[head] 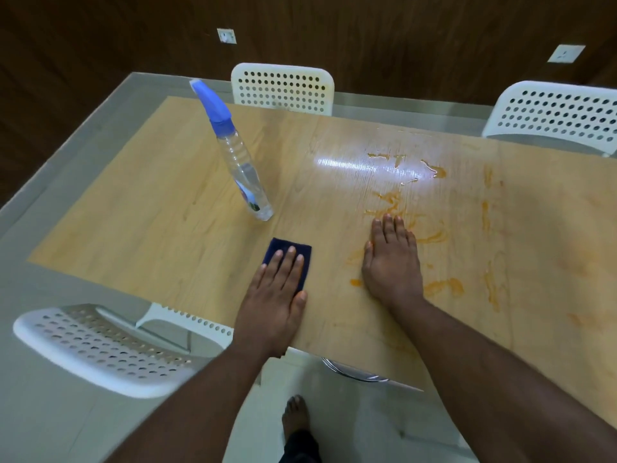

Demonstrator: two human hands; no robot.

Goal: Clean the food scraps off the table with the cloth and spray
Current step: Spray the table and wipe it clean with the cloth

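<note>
A folded dark blue cloth (302, 253) lies on the light wooden table (167, 202) near its front edge. My left hand (277, 292) presses flat on the cloth with straight fingers. My right hand (392, 260) rests flat on the tabletop to the right, its fingers touching orange food smears (444, 285). More smears and wet streaks (430, 168) spread across the right half of the table. A clear spray bottle (238, 158) with a blue nozzle stands behind the cloth, apart from both hands.
White perforated chairs stand around the table: one at the near left (100, 349), one at the far side (283, 88), one at the far right (554, 115). My bare foot (295, 416) is on the pale floor below the table edge.
</note>
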